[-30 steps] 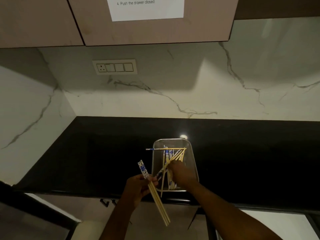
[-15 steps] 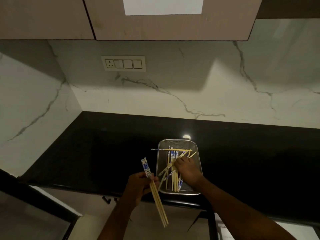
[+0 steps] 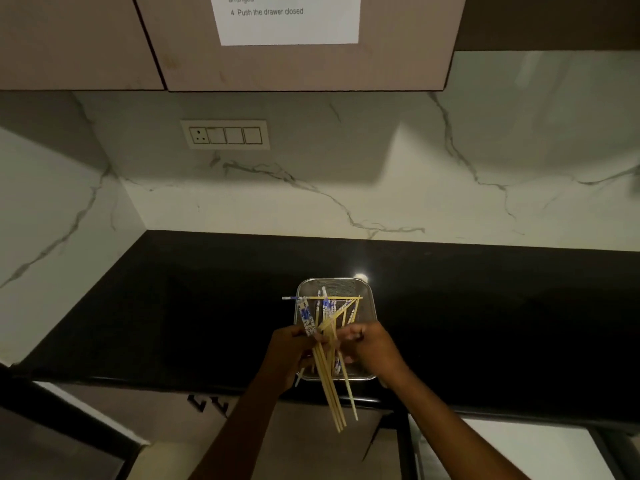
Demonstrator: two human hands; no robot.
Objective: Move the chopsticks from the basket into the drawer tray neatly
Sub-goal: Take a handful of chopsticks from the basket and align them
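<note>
A metal mesh basket [image 3: 367, 296] stands at the near edge of the black counter, with several bamboo chopsticks [image 3: 341, 308] with blue-patterned tops lying crossed inside it. My left hand [image 3: 294, 355] grips a bundle of chopsticks [image 3: 329, 389] that slants down over the counter edge, patterned ends up. My right hand [image 3: 372, 348] is right beside it over the basket's near end, pinching a chopstick [image 3: 348, 386] against that bundle. The drawer tray is out of view.
The black counter [image 3: 173, 306] runs left and right of the basket, backed by a marble wall with a switch plate [image 3: 227, 135]. Upper cabinets carry a paper note [image 3: 287, 19]. Below the counter edge are cabinet fronts [image 3: 156, 420].
My right hand came out of the basket with a chopstick and moved to the bundle. My left hand shifted right, so both hands now meet over the basket's near end.
</note>
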